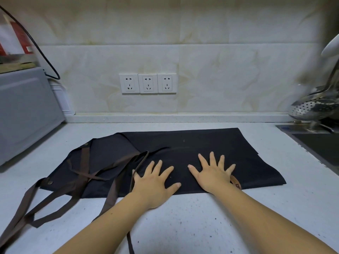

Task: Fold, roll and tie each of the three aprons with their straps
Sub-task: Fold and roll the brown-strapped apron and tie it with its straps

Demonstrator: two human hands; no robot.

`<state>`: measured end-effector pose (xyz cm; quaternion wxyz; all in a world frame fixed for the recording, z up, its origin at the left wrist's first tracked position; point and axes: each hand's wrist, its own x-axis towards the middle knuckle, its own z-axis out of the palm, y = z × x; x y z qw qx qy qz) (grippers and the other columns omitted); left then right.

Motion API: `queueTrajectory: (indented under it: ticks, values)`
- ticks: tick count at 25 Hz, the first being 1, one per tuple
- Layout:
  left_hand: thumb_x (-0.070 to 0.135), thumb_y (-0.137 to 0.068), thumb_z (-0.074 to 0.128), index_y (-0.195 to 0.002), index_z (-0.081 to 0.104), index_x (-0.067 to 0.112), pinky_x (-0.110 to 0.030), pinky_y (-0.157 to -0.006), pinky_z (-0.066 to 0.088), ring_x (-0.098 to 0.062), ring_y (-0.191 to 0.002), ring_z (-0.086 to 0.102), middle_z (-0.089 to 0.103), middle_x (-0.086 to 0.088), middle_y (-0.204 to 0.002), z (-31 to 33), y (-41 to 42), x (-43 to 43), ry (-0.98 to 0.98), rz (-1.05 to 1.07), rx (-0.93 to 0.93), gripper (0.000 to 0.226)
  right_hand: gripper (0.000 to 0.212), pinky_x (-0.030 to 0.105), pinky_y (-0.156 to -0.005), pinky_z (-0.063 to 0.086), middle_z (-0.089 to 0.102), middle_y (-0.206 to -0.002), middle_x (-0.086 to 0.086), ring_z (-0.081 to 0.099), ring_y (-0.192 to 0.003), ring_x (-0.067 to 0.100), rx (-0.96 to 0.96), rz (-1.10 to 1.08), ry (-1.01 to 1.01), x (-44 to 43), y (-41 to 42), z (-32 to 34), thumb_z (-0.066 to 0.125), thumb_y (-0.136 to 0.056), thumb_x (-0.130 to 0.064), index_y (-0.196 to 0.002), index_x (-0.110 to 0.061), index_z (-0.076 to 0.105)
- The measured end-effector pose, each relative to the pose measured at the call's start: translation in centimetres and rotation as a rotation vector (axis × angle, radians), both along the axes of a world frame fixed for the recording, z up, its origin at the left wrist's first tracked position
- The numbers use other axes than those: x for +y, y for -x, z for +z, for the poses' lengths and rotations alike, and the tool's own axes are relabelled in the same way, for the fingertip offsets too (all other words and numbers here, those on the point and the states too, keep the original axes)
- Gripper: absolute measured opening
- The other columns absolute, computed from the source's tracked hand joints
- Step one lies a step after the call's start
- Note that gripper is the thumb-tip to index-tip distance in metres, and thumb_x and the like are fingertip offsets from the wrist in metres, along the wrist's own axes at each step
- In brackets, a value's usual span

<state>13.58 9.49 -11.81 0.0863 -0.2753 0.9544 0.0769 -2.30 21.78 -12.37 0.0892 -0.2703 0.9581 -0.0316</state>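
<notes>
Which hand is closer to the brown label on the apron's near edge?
Right. The right hand lies flat on the apron touching the brown label; the left hand lies flat farther left, by the straps.

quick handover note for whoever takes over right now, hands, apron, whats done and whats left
Left hand: open, flat, fingers spread, pressing on the apron.
Right hand: open, flat, pressing beside it.
The dark apron lies on the countertop, bib end to the left. Its brown straps lie loose across the bib and trail off to the left and front.
Done: it looks folded into a long band.
Left: roll it and tie it with the straps. No other apron is in view.
</notes>
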Motion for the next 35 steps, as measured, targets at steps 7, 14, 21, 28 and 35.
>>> queueTrajectory:
  ticks: [7,14,21,28,35]
  values:
    - [0.078,-0.085,0.033,-0.15,0.011,0.044,-0.061,-0.111,0.021,-0.024,-0.147,0.004,0.006,0.005,-0.161,2.2,-1.3,1.8,-0.022,-0.03,-0.104,0.077,0.075,0.069,-0.109,-0.007,-0.007,-0.162,0.002,-0.015,-0.146,0.038,-0.002,0.026,-0.003,2.0,-1.8,-0.1,0.013,-0.087,-0.076,-0.152,-0.04,0.004]
    - [0.046,-0.096,0.046,-0.144,0.036,0.034,-0.052,-0.109,0.031,-0.021,-0.137,0.031,0.034,0.006,-0.149,2.6,-5.3,-0.8,0.077,0.011,0.11,0.05,0.054,0.066,-0.113,0.0,0.004,-0.162,0.002,-0.008,-0.148,0.032,-0.004,0.335,0.163,-1.9,-5.2,1.2,0.03,-0.099,-0.052,-0.15,-0.037,0.022]
    - [0.029,-0.093,0.059,-0.138,0.049,0.032,-0.04,-0.109,0.037,-0.021,-0.132,0.045,0.048,0.007,-0.143,5.9,-8.1,-11.2,-0.052,0.195,0.47,0.047,0.057,0.064,-0.113,-0.005,-0.001,-0.163,-0.005,-0.01,-0.148,0.028,0.037,0.349,0.114,-2.6,-6.5,-0.5,0.016,-0.095,-0.063,-0.15,-0.047,0.012]
    - [0.027,-0.091,0.059,-0.096,0.07,0.02,-0.031,-0.089,0.05,-0.015,-0.094,0.062,0.069,0.005,-0.097,6.7,-8.6,-11.4,-0.146,0.331,0.456,0.014,0.052,0.059,-0.114,0.005,0.023,-0.156,0.0,0.012,-0.146,0.027,0.027,0.312,0.163,-3.3,-6.4,0.4,0.034,-0.094,-0.056,-0.143,-0.04,0.034]
    - [0.061,-0.085,0.058,-0.12,0.055,0.021,-0.035,-0.086,0.047,-0.023,-0.109,0.056,0.056,0.001,-0.119,5.8,-10.5,-6.6,0.058,0.196,-0.034,0.054,0.054,0.056,-0.113,0.017,0.031,-0.153,0.004,0.023,-0.142,0.028,0.005,0.387,0.173,-8.6,-3.8,1.8,0.041,-0.098,-0.042,-0.148,-0.025,0.03]
